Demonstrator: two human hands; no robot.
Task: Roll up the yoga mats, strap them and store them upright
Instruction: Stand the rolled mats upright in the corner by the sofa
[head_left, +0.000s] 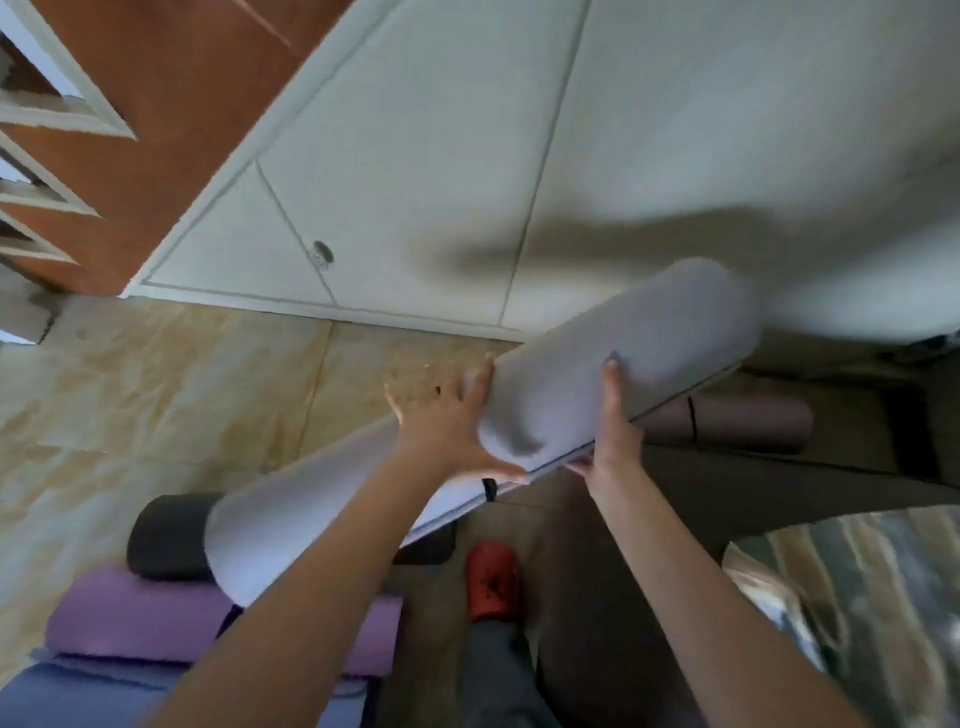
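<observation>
Head view: left hand (447, 415), fingers spread, presses the grey mat (597, 374); right hand (615, 431) grips its roll, mid-rolling; strapping likely next, roll kept tight

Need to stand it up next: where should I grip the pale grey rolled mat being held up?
Grip the pale grey mat around mid-length, one hand from each side. It is a long, thick roll, tilted, with its loose edge underneath. The left hand is open against it; the right hand wraps its underside, pinning that edge.
</observation>
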